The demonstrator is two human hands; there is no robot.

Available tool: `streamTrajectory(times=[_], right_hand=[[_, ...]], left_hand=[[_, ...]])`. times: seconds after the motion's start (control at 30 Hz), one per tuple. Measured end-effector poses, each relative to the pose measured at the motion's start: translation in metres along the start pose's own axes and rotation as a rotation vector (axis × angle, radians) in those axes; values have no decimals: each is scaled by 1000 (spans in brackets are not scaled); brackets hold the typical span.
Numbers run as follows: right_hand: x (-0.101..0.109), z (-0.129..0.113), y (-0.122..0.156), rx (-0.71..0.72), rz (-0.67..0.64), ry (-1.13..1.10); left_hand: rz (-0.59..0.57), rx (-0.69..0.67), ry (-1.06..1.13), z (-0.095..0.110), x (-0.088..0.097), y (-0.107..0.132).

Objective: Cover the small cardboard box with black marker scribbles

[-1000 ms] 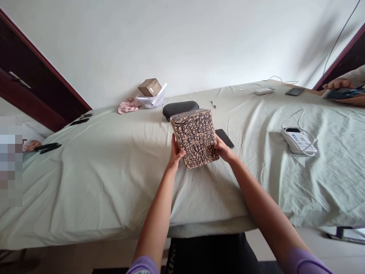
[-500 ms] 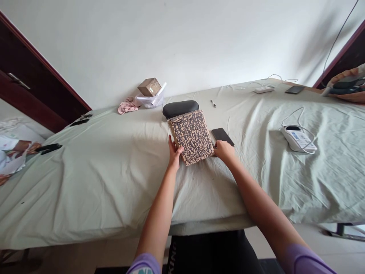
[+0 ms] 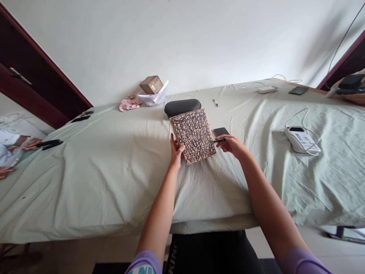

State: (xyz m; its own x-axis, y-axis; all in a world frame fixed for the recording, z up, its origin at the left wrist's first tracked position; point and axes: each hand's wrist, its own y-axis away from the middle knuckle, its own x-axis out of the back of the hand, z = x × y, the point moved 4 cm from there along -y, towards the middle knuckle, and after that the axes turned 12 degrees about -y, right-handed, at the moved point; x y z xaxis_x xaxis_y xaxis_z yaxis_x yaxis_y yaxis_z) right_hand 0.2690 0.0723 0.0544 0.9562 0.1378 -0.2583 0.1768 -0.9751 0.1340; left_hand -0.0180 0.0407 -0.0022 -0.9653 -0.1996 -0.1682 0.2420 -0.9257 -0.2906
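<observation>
A brown cardboard box (image 3: 194, 135), its top face covered in looping black scribbles, is tilted up against a black oval case (image 3: 182, 107). My left hand (image 3: 176, 154) grips the box's left edge, thumb on the top face and fingers along the side. In my right hand (image 3: 229, 144) is a black marker (image 3: 220, 140), pinched between the fingers. Its tip points left at the box's right edge; whether it touches cannot be made out. Just behind my right hand lies a dark phone (image 3: 221, 131), partly hidden.
A pale green cloth (image 3: 119, 182) covers the table. A small pen-like piece (image 3: 215, 102) lies behind the phone. At right sits a white device (image 3: 302, 140) with a looped cable. A plastic tub (image 3: 152, 99) bearing a small carton (image 3: 152, 84) stands by the wall. Another person's hands (image 3: 32, 144) show at left.
My right hand has moved slightly right and turned, so the marker now shows, pointing at the box's right edge. My left hand keeps its hold on the box.
</observation>
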Motion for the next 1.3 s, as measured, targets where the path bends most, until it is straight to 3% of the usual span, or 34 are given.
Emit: streamTrajectory(times=[0.13,0.23,0.33,0.47,0.53,0.63,0.77,0.9,0.97,1.1,1.3], right_hand=[[-1,-8,3,127,-127,-85],[-3,-15,6,192,-150,-83],[-4,-24,11,370,-72,-90],[-2,-36,25,755,155,-62],[-6,-41,34,854,202,-59],[-27,-56,47,889,90,-88],[-81,-85,58,957,-15,86],[-139,-93,39,1034,-93,112],[-157,-87,22,1083,-96,104],[-167,-71,-7,1196,19,112],[-168,-68,-14,1239,38,230]], left_hand=[[13,6,12,-1,0,-1],[18,7,-1,-2,-1,-2],[8,15,13,-2,-2,-2],[1,29,28,1,-4,0],[4,28,17,2,-5,1],[-3,34,19,4,-5,3],[-11,57,45,4,-7,5],[5,53,62,5,-8,6],[-2,43,57,6,-9,7],[-5,44,35,7,-9,9],[6,28,10,8,-10,10]])
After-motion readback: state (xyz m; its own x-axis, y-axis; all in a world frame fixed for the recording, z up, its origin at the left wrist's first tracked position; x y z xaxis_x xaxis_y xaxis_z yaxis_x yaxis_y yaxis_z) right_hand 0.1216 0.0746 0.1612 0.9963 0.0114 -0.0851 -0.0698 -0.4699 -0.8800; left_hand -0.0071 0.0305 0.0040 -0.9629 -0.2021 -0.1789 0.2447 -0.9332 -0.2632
